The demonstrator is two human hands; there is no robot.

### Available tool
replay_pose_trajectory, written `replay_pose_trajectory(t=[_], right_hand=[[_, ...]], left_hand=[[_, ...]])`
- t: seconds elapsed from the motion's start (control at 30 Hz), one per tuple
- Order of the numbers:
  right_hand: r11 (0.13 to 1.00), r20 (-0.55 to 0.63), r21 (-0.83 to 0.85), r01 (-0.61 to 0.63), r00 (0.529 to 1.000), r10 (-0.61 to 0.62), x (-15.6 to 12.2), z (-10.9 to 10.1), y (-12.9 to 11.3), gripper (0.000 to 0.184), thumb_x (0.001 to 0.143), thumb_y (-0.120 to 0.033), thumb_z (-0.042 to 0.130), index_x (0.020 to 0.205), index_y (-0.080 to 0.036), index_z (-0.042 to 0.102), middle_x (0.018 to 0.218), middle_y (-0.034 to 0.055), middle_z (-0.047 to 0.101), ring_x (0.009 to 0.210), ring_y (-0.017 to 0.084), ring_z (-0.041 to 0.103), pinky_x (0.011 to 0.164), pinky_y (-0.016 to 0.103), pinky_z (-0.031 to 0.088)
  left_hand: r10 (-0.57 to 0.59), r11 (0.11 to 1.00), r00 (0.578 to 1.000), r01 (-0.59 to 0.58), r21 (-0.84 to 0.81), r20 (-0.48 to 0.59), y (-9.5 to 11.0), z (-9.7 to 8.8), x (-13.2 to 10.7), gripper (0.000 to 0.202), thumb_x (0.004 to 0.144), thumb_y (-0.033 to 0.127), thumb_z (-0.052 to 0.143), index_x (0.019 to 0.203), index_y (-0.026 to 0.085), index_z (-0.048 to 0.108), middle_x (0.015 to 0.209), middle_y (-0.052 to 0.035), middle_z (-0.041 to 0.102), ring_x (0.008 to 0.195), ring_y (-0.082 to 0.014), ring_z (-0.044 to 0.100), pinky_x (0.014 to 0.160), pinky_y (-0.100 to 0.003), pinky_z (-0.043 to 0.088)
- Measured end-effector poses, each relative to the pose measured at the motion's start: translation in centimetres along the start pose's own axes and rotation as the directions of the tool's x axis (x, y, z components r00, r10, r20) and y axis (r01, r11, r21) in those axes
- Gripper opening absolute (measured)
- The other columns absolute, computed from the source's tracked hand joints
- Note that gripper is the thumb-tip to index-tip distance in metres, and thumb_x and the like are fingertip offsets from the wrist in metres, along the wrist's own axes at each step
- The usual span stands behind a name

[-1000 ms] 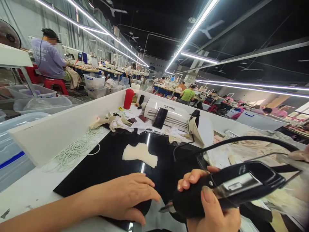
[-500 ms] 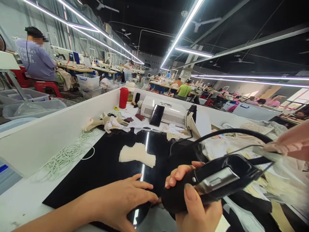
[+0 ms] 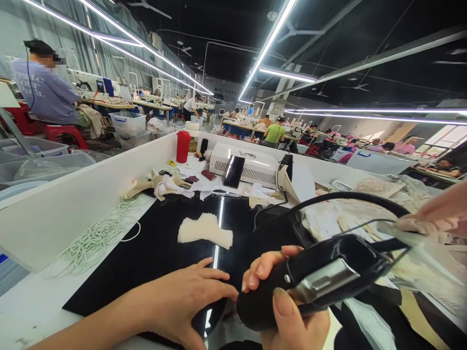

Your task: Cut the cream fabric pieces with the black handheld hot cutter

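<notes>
My left hand (image 3: 186,301) rests palm down over the shiny black sheet (image 3: 146,262), fingers apart and holding nothing. Its index fingertip reaches the rounded end of a black handheld device with a silver panel (image 3: 324,282); I cannot tell whether they touch. Around that device my right hand (image 3: 288,306) is closed from below, its thumb on the near side. A black cable (image 3: 350,195) arches above it. Beyond my left hand lies a stack of cream fabric pieces (image 3: 206,231). Another hand (image 3: 441,214) at the right edge pinches pale, filmy material near the device's far end.
Tangled pale green cord (image 3: 98,238) lies along the left wall (image 3: 91,194). At the back stand a white vented machine (image 3: 255,167), a phone (image 3: 234,171) and a red container (image 3: 182,147). Pale fabric scraps (image 3: 372,214) pile up on the right. People sit at sewing machines beyond.
The view has shifted slightly, so most things appear a little further left. Both hands keep nearly the same pose. A standing person in the background is now bent over.
</notes>
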State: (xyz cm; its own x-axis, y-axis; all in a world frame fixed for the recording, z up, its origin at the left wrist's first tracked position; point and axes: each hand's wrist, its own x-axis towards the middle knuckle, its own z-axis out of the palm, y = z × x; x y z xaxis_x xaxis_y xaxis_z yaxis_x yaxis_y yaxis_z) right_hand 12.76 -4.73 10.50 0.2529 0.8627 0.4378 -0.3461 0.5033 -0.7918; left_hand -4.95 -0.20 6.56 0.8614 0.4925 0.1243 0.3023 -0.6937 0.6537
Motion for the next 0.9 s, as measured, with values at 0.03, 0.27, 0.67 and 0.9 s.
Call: replay_pose_trajectory(t=[0.03, 0.27, 0.67, 0.9], right_hand=[[1.0, -0.008, 0.002, -0.003, 1.0, 0.003, -0.1, 0.0, 0.1, 0.037, 0.091, -0.045, 0.076, 0.121, -0.033, 0.057, 0.085, -0.0049, 0.062, 0.068, 0.014, 0.06, 0.062, 0.03, 0.053], [0.998, -0.077, 0.025, -0.061, 0.995, 0.063, -0.4, 0.5, 0.2, 0.038, 0.09, -0.042, 0.078, 0.12, -0.031, 0.058, 0.085, -0.0042, 0.062, 0.068, 0.014, 0.06, 0.063, 0.03, 0.053], [0.998, -0.017, 0.049, -0.049, 0.999, 0.05, -1.9, 2.0, -0.5, 0.034, 0.093, -0.045, 0.075, 0.12, -0.034, 0.057, 0.084, -0.0051, 0.061, 0.067, 0.014, 0.061, 0.063, 0.029, 0.051], [0.998, -0.027, 0.06, -0.032, 0.999, 0.033, -1.5, 1.9, -0.4, 0.04, 0.091, -0.047, 0.077, 0.121, -0.032, 0.055, 0.083, -0.0043, 0.061, 0.065, 0.014, 0.06, 0.062, 0.032, 0.051]], left_hand=[[-0.001, 1.0, 1.0, 0.001, -0.004, -0.002, 0.0, 0.0, 0.0, 0.082, 0.079, 0.05, 0.089, 0.149, 0.027, 0.053, 0.144, -0.0123, 0.065, 0.146, -0.0358, 0.049, 0.126, -0.064, 0.02], [-0.003, 1.0, 1.0, 0.003, -0.005, 0.019, -0.2, 0.1, 0.0, 0.085, 0.078, 0.051, 0.089, 0.15, 0.027, 0.051, 0.142, -0.0106, 0.066, 0.148, -0.0347, 0.047, 0.127, -0.064, 0.015], [-0.022, 0.999, 0.998, 0.019, 0.045, 0.053, -0.3, 0.3, 0.1, 0.087, 0.077, 0.042, 0.091, 0.152, 0.029, 0.049, 0.146, -0.0091, 0.063, 0.149, -0.0339, 0.045, 0.127, -0.063, 0.012], [0.005, 0.998, 1.0, -0.004, 0.056, -0.016, 0.0, 0.4, -0.1, 0.07, 0.083, 0.039, 0.085, 0.143, 0.026, 0.053, 0.146, -0.0085, 0.061, 0.144, -0.0309, 0.05, 0.128, -0.06, 0.017]])
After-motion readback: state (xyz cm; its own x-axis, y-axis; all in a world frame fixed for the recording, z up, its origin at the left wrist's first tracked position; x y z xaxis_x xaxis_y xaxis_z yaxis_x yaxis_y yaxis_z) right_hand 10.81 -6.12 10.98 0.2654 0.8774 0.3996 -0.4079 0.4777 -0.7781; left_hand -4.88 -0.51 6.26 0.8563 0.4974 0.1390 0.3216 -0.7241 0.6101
